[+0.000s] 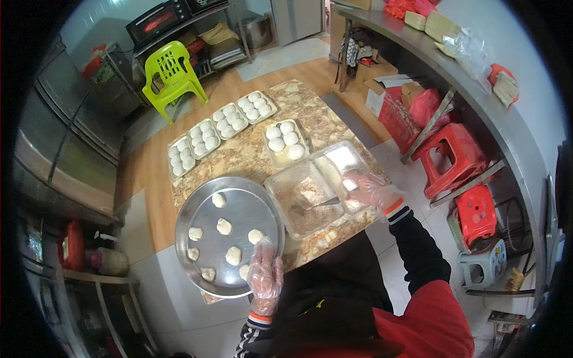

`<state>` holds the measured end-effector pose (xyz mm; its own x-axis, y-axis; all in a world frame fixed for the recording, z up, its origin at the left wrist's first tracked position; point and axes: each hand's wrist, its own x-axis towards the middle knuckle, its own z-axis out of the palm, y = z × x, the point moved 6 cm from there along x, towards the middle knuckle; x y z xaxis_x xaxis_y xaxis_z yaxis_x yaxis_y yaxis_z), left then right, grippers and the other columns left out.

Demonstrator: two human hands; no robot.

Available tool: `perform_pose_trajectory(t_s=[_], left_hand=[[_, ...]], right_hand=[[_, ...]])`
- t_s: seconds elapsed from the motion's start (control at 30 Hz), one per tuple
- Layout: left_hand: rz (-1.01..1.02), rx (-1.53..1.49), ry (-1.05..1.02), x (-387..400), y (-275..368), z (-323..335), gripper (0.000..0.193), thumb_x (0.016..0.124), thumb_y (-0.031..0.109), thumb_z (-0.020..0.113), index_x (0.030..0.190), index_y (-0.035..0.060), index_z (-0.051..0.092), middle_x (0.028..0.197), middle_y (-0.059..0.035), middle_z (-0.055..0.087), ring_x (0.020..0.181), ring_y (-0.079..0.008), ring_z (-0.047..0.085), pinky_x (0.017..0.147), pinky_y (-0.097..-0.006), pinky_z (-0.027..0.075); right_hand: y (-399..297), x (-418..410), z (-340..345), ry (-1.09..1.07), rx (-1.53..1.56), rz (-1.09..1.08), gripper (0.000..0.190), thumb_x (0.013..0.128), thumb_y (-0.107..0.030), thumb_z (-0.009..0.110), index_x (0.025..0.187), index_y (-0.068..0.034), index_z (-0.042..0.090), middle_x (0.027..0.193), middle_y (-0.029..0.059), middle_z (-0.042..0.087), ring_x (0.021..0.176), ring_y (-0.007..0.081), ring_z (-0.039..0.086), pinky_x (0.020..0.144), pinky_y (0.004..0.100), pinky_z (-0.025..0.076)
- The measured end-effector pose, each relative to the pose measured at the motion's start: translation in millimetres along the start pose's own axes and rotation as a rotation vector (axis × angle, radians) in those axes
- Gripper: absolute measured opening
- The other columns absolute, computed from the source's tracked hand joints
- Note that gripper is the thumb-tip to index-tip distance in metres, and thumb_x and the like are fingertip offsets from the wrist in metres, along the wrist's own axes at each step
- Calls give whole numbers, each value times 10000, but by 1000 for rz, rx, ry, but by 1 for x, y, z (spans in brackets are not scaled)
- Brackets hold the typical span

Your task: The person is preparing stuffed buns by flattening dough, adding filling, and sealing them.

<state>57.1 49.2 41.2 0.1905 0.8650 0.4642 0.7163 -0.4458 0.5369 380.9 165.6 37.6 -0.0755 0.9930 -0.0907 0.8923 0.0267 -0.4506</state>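
My left hand (265, 275), in a clear plastic glove, reaches over the right rim of a round metal pan (206, 192); its fingertips are at a dough ball (256, 236). Whether it grips that ball I cannot tell. Several more dough pieces lie spread in the pan. My gloved right hand (369, 190) holds a white dough ball (349, 184) over a clear container of white powder (342, 157). Beside it stands a container of brown crumbly filling (295, 197) with a metal spoon (324, 202) in it. Behind, a tray (282, 159) holds several white balls.
Several trays of white balls (231, 120) line the far edge of the marbled table (295, 96). A green plastic chair (172, 74) stands beyond. To the right are red stools (452, 156) under a metal counter (441, 71); metal cabinets (76, 147) stand at the left.
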Motion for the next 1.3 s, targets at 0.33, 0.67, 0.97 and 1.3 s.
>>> perform_pose_trajectory(t_s=[0.33,0.67,0.97,1.3], left_hand=[[16,55,-33,-1,-1,5,422,829,42,663,1234,6,548,1219,-275,571,1104,-439,578,894,-485,498],[-47,54,-74,2,-3,1,437,831,53,653,1253,12,549,1231,-270,566,1123,-438,560,908,-480,486],[-59,-23,-101,7,-2,-6,398,864,80,618,1243,-25,558,1230,-279,564,1145,-446,543,946,-478,456],[-150,-187,-92,9,-4,-14,340,865,49,625,1195,-23,581,1172,-240,614,1099,-410,586,939,-454,461]], right_hand=[[15,14,16,-111,324,-1,518,819,-190,668,1309,-104,524,1350,161,518,1283,304,457,1083,404,365],[48,5,36,71,-31,-259,498,834,-254,659,1301,-117,550,1353,122,528,1282,293,460,1080,406,363],[-6,33,-36,-167,-34,-44,460,819,-273,682,1218,-53,618,1221,145,625,1184,271,557,1024,394,418],[-85,189,4,9,165,-521,360,825,-236,676,1123,-37,639,1108,146,642,959,268,644,838,338,513]])
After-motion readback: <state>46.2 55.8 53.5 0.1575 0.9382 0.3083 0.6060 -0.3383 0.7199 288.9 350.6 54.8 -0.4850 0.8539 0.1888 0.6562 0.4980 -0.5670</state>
